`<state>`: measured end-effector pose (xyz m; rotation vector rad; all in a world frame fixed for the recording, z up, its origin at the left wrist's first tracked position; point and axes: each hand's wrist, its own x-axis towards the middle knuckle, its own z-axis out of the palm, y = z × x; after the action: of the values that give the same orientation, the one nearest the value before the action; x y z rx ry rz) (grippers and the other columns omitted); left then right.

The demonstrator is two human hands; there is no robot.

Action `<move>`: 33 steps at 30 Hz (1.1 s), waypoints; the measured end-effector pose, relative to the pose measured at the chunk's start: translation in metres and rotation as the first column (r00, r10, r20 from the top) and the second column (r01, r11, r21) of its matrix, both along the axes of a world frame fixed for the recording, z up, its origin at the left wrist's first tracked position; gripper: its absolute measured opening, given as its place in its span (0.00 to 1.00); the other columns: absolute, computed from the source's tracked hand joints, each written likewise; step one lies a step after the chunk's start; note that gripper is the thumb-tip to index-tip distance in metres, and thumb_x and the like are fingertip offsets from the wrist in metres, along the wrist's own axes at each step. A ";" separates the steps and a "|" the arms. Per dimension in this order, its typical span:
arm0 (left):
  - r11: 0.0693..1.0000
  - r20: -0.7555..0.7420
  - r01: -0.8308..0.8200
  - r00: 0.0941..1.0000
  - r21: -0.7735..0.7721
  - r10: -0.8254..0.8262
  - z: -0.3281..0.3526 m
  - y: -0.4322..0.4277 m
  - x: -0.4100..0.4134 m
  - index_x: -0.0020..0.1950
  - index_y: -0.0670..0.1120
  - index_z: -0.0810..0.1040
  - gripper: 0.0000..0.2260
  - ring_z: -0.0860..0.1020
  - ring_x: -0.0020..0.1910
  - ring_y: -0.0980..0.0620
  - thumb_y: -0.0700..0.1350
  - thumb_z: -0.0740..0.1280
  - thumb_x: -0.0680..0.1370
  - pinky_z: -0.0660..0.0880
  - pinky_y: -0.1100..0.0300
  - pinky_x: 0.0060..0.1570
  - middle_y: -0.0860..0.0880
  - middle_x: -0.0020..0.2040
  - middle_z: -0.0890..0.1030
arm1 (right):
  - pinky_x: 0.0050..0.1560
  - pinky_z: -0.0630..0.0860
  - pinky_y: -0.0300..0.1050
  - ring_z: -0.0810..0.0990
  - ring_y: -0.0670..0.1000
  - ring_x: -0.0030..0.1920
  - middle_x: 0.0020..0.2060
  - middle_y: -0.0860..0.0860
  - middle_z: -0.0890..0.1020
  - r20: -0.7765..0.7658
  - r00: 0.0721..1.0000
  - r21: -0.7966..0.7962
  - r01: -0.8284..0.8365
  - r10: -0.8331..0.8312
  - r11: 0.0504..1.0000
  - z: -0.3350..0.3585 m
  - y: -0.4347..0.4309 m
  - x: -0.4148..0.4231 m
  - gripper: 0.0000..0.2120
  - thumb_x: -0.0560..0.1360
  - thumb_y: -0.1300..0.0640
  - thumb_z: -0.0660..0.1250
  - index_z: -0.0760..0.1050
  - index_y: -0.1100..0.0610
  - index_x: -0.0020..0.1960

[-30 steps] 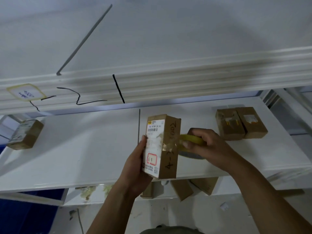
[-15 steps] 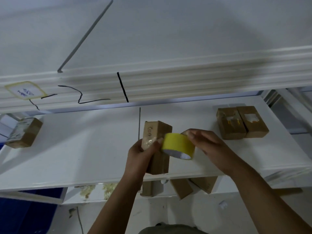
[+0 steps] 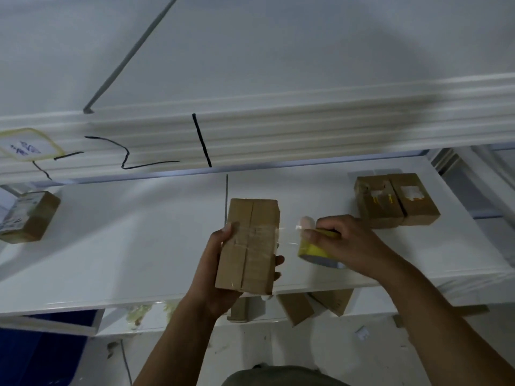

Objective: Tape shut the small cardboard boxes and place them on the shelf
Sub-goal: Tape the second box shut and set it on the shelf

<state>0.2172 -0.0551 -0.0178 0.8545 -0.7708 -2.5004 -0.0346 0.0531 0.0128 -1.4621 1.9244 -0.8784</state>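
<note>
White shelf point(image 3: 111, 246), left hand point(image 3: 220, 274) gripping box point(image 3: 249, 246), right hand point(image 3: 345, 246) gripping tape roll point(image 3: 312, 250)

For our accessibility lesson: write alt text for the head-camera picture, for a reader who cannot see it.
A person's left-hand grip holds a small cardboard box over a white shelf while the right-hand grip pulls clear tape across it from a yellow tape roll. A pair of boxes and a single box lie on the shelf.

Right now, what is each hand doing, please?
Left hand: holds the cardboard box.
Right hand: holds the yellow tape roll.
</note>
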 end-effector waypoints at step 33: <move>0.992 0.324 -0.066 0.941 -0.110 0.098 -0.062 -0.060 -0.017 0.65 0.46 0.84 0.30 0.87 0.55 0.39 0.64 0.79 0.70 0.84 0.46 0.49 0.40 0.59 0.87 | 0.32 0.68 0.42 0.77 0.43 0.32 0.28 0.44 0.77 -0.385 0.922 0.270 0.147 -0.033 0.952 -0.028 -0.058 -0.068 0.24 0.69 0.29 0.73 0.75 0.49 0.36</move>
<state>0.2001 -0.1148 -0.0797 1.2609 -0.9338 -2.2538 -0.1025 -0.0049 -0.0152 -1.4437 2.3018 -0.3343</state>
